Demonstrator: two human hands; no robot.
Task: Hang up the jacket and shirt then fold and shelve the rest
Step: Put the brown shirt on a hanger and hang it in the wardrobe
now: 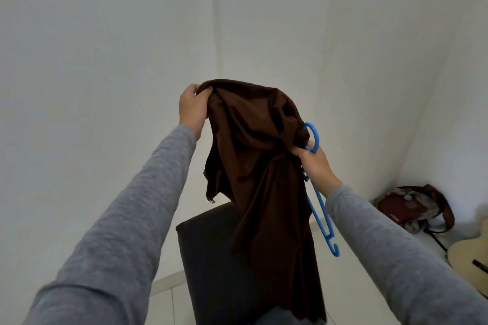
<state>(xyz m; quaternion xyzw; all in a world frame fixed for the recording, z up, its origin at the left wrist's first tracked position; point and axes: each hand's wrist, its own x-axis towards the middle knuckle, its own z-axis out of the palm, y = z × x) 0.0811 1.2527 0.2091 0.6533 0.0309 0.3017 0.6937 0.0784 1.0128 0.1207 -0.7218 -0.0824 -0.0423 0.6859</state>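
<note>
A dark brown garment (pixel 258 166) hangs in the air in front of me, bunched and draped downward. My left hand (pixel 192 108) pinches its upper left edge, raised high. My right hand (pixel 315 163) grips the cloth at its right side together with a blue plastic hanger (pixel 320 208). The hanger's hook curls above my fingers and its long arm slants down to the right, outside the cloth. Both my sleeves are grey.
A dark upholstered chair back (pixel 208 253) stands directly under the garment. A dark red patterned bag (pixel 414 208) lies in the right corner on the pale floor, with a light wooden guitar (pixel 470 256) beside it. White walls surround me.
</note>
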